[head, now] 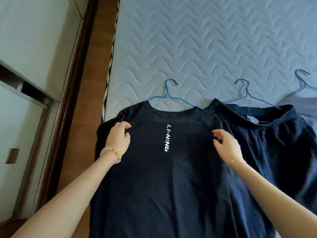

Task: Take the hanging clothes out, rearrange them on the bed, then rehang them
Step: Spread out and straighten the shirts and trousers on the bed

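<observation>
Quilted mattress (205,48) | black shirt (154,186): "LI-NING" | left hand (118,137), right hand (226,146) pinching it

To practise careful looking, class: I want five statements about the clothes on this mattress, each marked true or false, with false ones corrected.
1. The black T-shirt lies on a blue hanger. True.
2. Its LI-NING lettering runs sideways across the chest. False: it runs down the chest.
3. The left hand and the right hand both pinch the black T-shirt near its shoulders. True.
4. The beaded bracelet is on the right wrist. False: it is on the left wrist.
5. One hanger lies on the mattress. False: three hooks show.
</observation>
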Available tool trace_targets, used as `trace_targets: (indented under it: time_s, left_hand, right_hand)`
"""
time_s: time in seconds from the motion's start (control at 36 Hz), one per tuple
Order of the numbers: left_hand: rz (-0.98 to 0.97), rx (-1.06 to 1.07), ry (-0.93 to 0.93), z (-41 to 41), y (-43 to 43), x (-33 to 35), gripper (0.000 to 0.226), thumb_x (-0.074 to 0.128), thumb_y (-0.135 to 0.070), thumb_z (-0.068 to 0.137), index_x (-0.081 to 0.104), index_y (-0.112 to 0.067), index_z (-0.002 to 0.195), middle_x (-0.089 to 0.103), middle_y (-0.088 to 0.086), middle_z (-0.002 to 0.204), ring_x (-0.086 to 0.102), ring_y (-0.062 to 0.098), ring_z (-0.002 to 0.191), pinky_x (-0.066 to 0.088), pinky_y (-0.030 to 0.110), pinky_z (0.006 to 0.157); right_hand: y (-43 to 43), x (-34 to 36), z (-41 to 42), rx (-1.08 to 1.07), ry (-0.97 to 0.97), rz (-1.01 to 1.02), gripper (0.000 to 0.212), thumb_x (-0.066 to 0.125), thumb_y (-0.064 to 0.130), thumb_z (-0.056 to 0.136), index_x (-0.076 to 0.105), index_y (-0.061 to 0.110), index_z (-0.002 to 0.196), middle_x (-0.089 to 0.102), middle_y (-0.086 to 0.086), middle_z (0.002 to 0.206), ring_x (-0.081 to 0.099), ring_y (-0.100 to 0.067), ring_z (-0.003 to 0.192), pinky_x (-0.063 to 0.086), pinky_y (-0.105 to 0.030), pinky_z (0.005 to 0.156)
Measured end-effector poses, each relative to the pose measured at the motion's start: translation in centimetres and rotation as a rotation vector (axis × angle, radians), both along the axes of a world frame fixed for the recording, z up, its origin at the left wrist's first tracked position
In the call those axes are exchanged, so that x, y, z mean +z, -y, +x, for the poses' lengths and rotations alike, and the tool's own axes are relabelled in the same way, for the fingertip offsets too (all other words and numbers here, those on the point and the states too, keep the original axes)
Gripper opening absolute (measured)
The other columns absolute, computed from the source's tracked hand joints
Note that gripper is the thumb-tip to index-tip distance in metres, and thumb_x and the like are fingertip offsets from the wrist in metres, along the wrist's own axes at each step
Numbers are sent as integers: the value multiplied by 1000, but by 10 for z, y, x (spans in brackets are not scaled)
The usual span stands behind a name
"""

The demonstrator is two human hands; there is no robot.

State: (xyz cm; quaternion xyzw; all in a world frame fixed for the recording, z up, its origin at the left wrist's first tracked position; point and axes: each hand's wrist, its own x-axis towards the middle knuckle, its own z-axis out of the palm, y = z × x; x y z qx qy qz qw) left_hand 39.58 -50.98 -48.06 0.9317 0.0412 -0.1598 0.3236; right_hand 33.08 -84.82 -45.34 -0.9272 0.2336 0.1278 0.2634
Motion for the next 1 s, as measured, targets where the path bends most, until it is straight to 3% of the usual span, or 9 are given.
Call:
trace_targets:
  time_s: [0.19, 0.36, 0.47, 0.56, 0.64, 0.72, 0.78, 0.86, 1.0]
  left_hand:
    - [57, -336, 45, 24, 122, 0, 37, 47, -6, 93, 51, -11, 129, 50, 6, 134, 46, 23, 124, 38, 32, 105]
    - [163, -597, 111, 50, 203, -5, 50, 47, -11, 95, 37, -14, 143, 40, 4, 145, 38, 23, 132, 30, 33, 112]
    - [296, -749, 170, 65, 243, -14, 51, 43, -11, 96, 33, -16, 145, 34, 1, 150, 32, 22, 137, 25, 33, 114]
    - [382, -728, 156, 72, 259, -22, 45, 42, -10, 96, 39, -19, 141, 41, 1, 145, 39, 24, 131, 31, 36, 110]
    - [388, -650, 202, 76, 265, -23, 29, 44, -10, 97, 54, -16, 123, 55, 6, 126, 52, 27, 113, 40, 35, 93]
    - [352, -630, 228, 79, 260, -23, 21, 44, -4, 96, 60, -11, 107, 60, 8, 113, 54, 26, 103, 37, 29, 77]
    - [337, -630, 242, 82, 254, -21, 22, 42, 0, 94, 59, -9, 104, 60, 8, 110, 54, 25, 102, 38, 29, 76]
    - [329, -612, 261, 85, 246, -15, 22, 41, 1, 94, 59, -10, 103, 59, 7, 110, 52, 26, 102, 37, 30, 76]
    - [333, -557, 222, 92, 243, -11, 23, 40, 1, 96, 59, -10, 104, 58, 7, 114, 51, 27, 104, 41, 35, 76]
  right_hand:
    - [74, -20, -19, -336, -40, 193, 29, 58, 14, 87, 63, 15, 116, 67, -2, 104, 62, -21, 102, 43, -28, 85]
    - [68, -34, 0, -313, -18, 357, 32, 65, 23, 84, 64, 17, 115, 66, 1, 95, 62, -17, 96, 47, -29, 89]
    - [59, -42, 12, -229, -68, 396, 34, 64, 27, 84, 58, 18, 116, 63, 1, 93, 59, -17, 91, 43, -27, 76]
    - [58, -45, 14, -232, -45, 500, 22, 62, 23, 84, 58, 20, 105, 60, 3, 83, 55, -14, 78, 42, -26, 70]
    - [60, -47, 13, -200, -18, 546, 6, 58, 19, 84, 60, 23, 87, 58, 6, 76, 53, -11, 72, 44, -26, 71]
    - [58, -49, 9, -168, -2, 613, 4, 56, 22, 88, 55, 22, 85, 56, 8, 74, 51, -7, 67, 42, -24, 68]
    - [60, -49, 7, -193, 23, 640, 8, 51, 23, 93, 49, 18, 88, 49, 9, 69, 44, -6, 61, 39, -22, 63]
    - [70, -40, 7, -290, 9, 796, 10, 47, 23, 96, 47, 13, 95, 48, 4, 71, 48, -9, 67, 51, -28, 65]
    - [85, -33, 3, -221, -247, 1082, 9, 52, 26, 94, 55, 19, 89, 55, 3, 79, 56, -8, 66, 54, -21, 57]
